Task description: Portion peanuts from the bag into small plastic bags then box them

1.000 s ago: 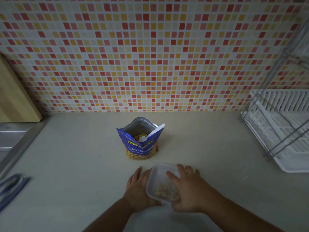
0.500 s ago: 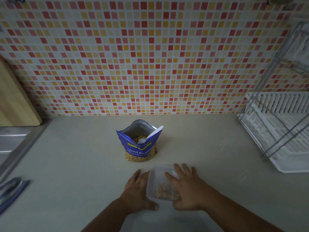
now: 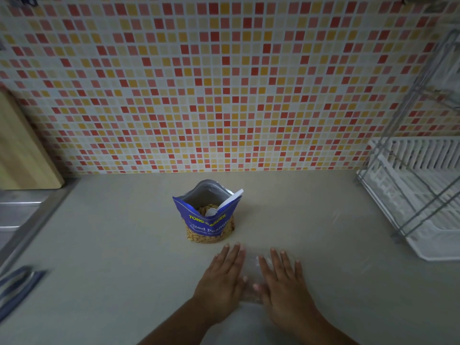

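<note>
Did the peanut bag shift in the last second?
No. The peanut bag stands at the same gap from the tiled wall base; only the camera view drifted slightly.

Pale, smooth, matt counter (image 3: pixel 112 245); peanut bag (image 3: pixel 206 219) of glossy blue printed film, dull silvery foil lining, clear lower panel; spoon (image 3: pixel 234 197) of smooth white plastic; small plastic bag (image 3: pixel 250 270) of thin clear film, apparently faintly shiny, though the dim view blurs it; wall (image 3: pixel 224 83) of small smooth mosaic tiles, pale grout; cutting board (image 3: pixel 22 150) of light matt wood; dish rack (image 3: pixel 408 195) of bright metal wire; tray (image 3: pixel 438 250) of ribbed white plastic; sink (image 3: pixel 15 212) of dull grey metal.
</note>
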Tool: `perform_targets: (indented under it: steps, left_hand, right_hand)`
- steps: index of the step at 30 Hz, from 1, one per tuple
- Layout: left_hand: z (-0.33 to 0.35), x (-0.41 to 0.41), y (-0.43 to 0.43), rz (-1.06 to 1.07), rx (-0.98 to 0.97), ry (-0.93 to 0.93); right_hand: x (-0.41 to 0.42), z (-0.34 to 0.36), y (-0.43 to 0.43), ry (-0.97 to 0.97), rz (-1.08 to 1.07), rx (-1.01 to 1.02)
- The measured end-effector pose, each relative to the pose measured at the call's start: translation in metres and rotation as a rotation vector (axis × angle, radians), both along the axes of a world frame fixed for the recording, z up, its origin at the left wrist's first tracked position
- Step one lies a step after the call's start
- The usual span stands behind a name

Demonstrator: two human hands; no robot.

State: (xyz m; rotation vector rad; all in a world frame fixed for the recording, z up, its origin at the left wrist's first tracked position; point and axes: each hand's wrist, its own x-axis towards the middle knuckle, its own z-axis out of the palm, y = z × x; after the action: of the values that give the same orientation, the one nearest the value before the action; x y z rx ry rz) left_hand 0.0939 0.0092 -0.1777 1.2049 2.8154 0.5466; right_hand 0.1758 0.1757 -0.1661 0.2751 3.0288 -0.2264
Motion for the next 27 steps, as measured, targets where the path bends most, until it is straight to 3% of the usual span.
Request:
perform_targets:
  steps: [15, 27]
  left_hand:
    - [0.013, -0.046, 0.084, 0.14, -0.267, 0.026]
    - [0.013, -0.059, 0.085, 0.154, -0.249, 0.107]
  right_hand:
    - [-0.069, 0.002, 0.085, 0.041, 0.066, 0.077]
    - [-0.086, 0.0, 0.093, 0.039, 0.131, 0.109]
